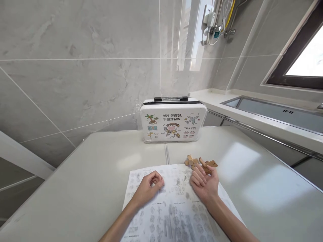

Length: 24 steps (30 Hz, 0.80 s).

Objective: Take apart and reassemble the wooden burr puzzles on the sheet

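My left hand [150,185] rests over the printed sheet [174,215], its fingers curled and the thumb meeting the index finger in a loop; nothing shows inside it. My right hand [205,185] is turned palm up at the sheet's upper right, fingers folded in. A small notched wooden stick [202,162] sticks up between its fingertips and thumb, seemingly held there. Just beyond lie several light-brown wooden blocks [190,160] in a loose pile, along with a flat wooden piece [212,163] bearing a dark mark. The right hand partly hides the pile.
A white case [174,122] with cartoon prints and a black handle stands upright at the table's back, wrapped in clear plastic. The pale table [96,174] meets a grey tiled wall. To the right is a counter with a metal sink [272,109], below a window.
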Each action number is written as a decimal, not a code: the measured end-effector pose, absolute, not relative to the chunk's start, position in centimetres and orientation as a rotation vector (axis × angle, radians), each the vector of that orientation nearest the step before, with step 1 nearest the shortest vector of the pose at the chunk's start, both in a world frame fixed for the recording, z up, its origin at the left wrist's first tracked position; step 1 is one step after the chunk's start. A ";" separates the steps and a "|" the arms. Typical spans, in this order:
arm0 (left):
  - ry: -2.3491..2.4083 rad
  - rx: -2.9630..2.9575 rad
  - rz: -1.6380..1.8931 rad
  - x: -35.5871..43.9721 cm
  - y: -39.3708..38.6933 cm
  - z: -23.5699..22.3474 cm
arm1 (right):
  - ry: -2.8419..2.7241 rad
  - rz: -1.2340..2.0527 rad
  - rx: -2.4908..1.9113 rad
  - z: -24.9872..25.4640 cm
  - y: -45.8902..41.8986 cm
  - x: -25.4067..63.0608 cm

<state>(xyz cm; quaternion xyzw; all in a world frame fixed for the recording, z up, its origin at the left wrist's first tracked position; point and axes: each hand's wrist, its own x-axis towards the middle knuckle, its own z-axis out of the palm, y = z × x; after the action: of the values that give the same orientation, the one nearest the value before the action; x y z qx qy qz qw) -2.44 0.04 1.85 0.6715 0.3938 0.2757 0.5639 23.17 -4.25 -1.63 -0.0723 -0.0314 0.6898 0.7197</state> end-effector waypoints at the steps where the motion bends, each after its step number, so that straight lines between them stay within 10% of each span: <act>1: 0.922 1.576 0.653 -2.4 0.1 1.8 | -0.096 1.516 -0.187 -1.5 -4.3 23.1; 24: 0.681 1.739 0.708 -2.2 -1.6 2.7 | -1.805 0.810 -1.203 -3.1 -6.2 18.9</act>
<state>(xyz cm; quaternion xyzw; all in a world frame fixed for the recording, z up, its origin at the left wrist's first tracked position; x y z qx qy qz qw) -2.23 -1.62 2.72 0.7318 0.2867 0.2982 0.5416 18.88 -6.24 -3.12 -0.4759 -0.7139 0.3205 0.4015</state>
